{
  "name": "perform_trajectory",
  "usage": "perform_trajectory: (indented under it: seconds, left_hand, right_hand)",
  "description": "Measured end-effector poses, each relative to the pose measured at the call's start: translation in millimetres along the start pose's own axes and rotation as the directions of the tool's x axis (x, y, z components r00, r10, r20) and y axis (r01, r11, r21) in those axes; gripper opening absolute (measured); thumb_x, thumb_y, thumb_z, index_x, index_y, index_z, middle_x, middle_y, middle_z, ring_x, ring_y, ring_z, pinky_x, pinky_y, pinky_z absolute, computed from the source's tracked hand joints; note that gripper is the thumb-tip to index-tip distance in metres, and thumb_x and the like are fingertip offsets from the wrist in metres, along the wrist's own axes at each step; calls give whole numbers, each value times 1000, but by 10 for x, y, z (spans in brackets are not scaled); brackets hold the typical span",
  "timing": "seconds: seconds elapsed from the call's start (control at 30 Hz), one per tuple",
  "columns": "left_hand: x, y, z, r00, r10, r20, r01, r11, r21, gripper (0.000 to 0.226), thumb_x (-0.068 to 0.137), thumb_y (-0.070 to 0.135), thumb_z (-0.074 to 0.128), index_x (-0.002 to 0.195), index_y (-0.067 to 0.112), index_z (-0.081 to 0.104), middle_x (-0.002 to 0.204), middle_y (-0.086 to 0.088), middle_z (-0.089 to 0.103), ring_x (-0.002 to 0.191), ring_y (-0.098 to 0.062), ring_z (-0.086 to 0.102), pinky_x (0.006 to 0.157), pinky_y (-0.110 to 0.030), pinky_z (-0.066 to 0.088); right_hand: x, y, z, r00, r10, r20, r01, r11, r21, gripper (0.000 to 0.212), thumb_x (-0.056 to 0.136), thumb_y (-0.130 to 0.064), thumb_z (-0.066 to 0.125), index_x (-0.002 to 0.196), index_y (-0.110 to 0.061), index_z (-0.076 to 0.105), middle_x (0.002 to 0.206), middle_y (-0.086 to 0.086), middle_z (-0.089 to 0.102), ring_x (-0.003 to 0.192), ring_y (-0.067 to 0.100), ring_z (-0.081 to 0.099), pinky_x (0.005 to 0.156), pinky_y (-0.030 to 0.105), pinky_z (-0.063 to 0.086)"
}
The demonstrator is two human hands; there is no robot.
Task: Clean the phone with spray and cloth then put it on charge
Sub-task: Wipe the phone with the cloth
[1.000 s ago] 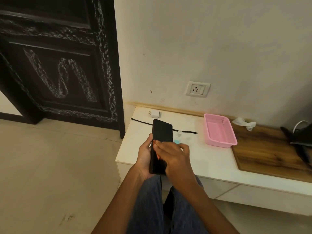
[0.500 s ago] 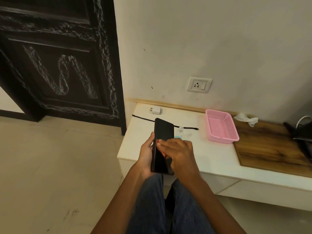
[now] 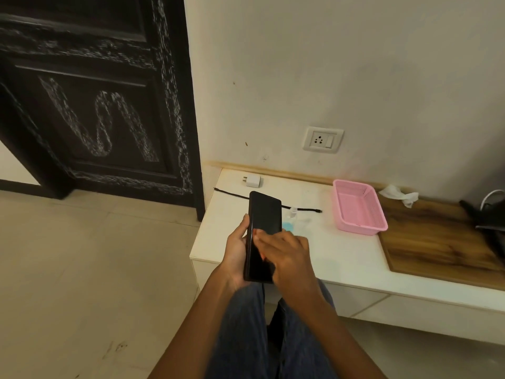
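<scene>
I hold a black phone [image 3: 264, 214] upright in my left hand [image 3: 237, 248], above the near edge of the white table [image 3: 341, 255]. My right hand [image 3: 289, 253] lies across the phone's lower half, fingertips flat on the dark screen, with no cloth visible in it. A small clear spray bottle [image 3: 291, 214] with blue liquid lies on the table just behind the phone. A crumpled white cloth [image 3: 399, 195] rests at the back of the wooden board [image 3: 437, 242]. A black cable [image 3: 232, 194] and a white charger plug [image 3: 253, 181] lie at the table's far left, below a wall socket [image 3: 323, 140].
A pink plastic basket [image 3: 360, 228] stands between the spray bottle and the wooden board. A dark object with a white wire [image 3: 492, 214] sits at the far right. A black door [image 3: 95, 105] stands to the left, with tiled floor below.
My right fingertips have shifted slightly on the phone's screen. The phone stays in my left hand, and the view has drifted a little.
</scene>
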State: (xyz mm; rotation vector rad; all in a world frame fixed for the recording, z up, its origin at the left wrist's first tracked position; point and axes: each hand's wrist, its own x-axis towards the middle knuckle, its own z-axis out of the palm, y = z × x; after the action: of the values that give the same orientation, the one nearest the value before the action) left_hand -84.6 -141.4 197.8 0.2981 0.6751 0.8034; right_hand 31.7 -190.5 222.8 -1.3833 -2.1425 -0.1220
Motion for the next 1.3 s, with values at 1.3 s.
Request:
perform_trajectory:
  seconds: [1.3]
  left_hand:
    - [39,15,-37,1000,-8,7,8,1000,-22,75,82,66,46,121,6,65,123,-17,63,104,-31,64,92,-42,50]
  right_hand:
    - [-34,36,-74,996,62,-57,-64,997,-36,54,47,11,85,97,-7,73,98,3,73,88,22,60,76,34,35]
